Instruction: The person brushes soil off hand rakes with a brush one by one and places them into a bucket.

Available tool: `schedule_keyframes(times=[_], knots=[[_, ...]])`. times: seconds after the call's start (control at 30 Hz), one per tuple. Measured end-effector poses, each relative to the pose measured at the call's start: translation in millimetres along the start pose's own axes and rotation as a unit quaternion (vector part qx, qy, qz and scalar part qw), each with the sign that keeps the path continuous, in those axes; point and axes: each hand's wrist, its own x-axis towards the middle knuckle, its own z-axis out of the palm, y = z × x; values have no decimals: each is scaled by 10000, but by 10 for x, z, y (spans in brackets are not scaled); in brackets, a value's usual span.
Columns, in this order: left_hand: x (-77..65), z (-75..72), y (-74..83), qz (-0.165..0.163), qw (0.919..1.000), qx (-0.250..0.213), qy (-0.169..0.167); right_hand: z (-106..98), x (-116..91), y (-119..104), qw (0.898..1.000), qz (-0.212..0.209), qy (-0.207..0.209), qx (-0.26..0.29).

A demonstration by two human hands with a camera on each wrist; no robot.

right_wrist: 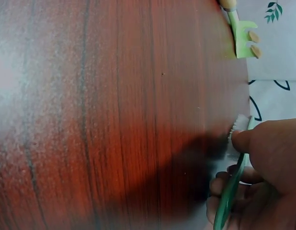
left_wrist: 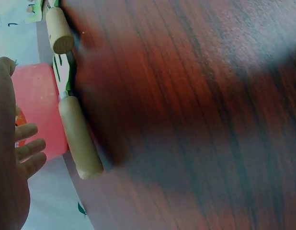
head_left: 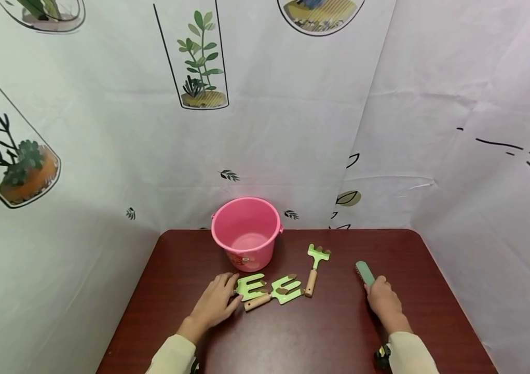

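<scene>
Standing on table (head_left: 316,332): pink bucket (head_left: 261,254), inner bottom visible.
Left hand (head_left: 215,301) loosely spread by fork (head_left: 245,287); right hand (head_left: 383,303) grips brush (head_left: 364,272).

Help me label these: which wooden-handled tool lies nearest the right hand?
The rake, rightmost of the three; both forks lie farther off, nearer the left hand.

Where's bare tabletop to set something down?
Widest bare patch on the table: front centre, between the left hand and right hand, nearer than the garden forks. Smaller ones: between the garden rake and green bristle brush, and left of the pink bucket. Crowded: just before the bucket, where left hand and forks bunch.
</scene>
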Motion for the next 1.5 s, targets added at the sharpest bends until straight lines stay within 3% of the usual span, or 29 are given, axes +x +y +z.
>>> schedule_keyframes(times=[0.3,0.47,0.7,1.03,1.27,1.5], knots=[[-22,64,-61,-183,9987,-149,-449,0,53,56,9990,-319,-46,321],[-41,113,-91,-169,9983,-209,-520,-25,35,47,9972,-658,113,333],[-57,187,-110,-20,9994,-109,-331,-90,7,-2,9940,-889,435,460],[-85,294,-128,238,9994,222,104,-130,19,-39,9925,-1061,482,373],[-114,318,-137,53,9996,186,226,-158,29,-67,9914,-1124,553,369],[-146,351,-173,-188,9976,542,386,-181,25,-87,9927,-1096,402,315]])
